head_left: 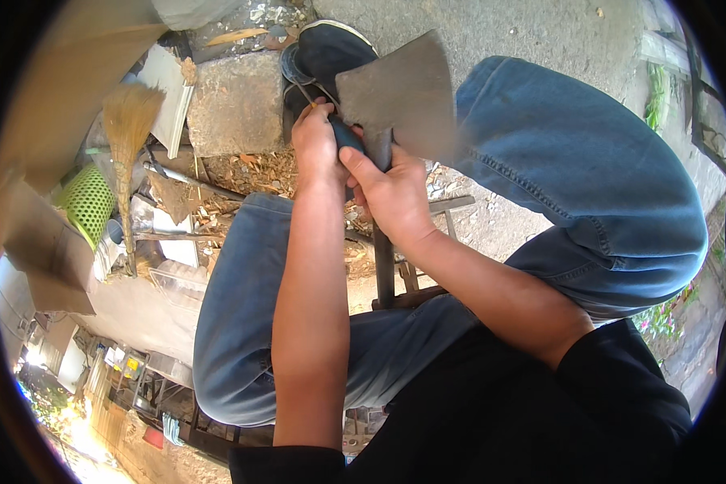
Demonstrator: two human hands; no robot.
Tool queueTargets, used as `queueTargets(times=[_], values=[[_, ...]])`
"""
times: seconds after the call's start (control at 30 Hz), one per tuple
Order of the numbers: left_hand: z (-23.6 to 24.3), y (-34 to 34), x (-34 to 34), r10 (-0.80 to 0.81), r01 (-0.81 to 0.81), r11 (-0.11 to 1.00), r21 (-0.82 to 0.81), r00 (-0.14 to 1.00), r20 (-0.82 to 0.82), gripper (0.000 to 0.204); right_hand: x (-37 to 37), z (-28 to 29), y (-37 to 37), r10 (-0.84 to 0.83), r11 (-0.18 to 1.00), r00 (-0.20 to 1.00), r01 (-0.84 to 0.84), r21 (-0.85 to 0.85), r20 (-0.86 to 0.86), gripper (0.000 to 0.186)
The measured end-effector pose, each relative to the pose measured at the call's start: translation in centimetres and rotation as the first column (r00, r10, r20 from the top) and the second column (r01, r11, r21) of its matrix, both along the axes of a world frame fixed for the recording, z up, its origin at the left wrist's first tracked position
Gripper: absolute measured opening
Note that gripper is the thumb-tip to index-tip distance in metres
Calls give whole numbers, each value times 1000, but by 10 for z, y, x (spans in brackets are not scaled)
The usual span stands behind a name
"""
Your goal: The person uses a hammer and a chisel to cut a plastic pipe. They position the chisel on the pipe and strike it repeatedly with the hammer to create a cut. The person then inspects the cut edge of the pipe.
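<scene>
My left hand [315, 145] is closed around a tool with a dark blue grip [344, 134] and a thin metal shaft pointing up-left. My right hand [395, 194] grips the upper end of a dark handle [383, 266] below a broad, dull metal blade [391, 89], with its thumb lying across the blue grip. The two hands are close together between my bent, jean-clad knees. The blade partly covers my dark shoes [331, 52]; the far end of the thin shaft is hard to make out.
A stone block [234, 101] lies left of my feet, with wood chips [250, 173] scattered below it. At left are a straw broom [129, 121], a green perforated basket [89, 206] and cardboard [52, 242]. Tools and clutter fill the lower left; plants show at right.
</scene>
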State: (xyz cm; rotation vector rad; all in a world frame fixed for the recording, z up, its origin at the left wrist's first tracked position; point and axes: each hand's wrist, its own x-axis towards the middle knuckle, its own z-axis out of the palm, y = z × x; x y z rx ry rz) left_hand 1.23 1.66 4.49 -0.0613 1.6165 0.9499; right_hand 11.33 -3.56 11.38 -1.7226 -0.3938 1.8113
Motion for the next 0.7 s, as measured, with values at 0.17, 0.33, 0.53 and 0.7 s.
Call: queueTargets(times=[0.17,0.33,0.53,0.7], values=[[20,21,18,193,-189,981,-42,966,174,20,6,4,22,-24,966,989,-15,259,148,21],[16,31,21,252,-249,968,-43,957,146,23,7,-1,29,2,954,984,-55,294,177,24],[18,33,27,280,-280,960,-12,954,110,17,14,-5,36,107,939,948,-195,284,298,29],[19,31,27,303,-299,953,-57,949,84,18,15,2,34,119,959,963,-175,223,243,31]])
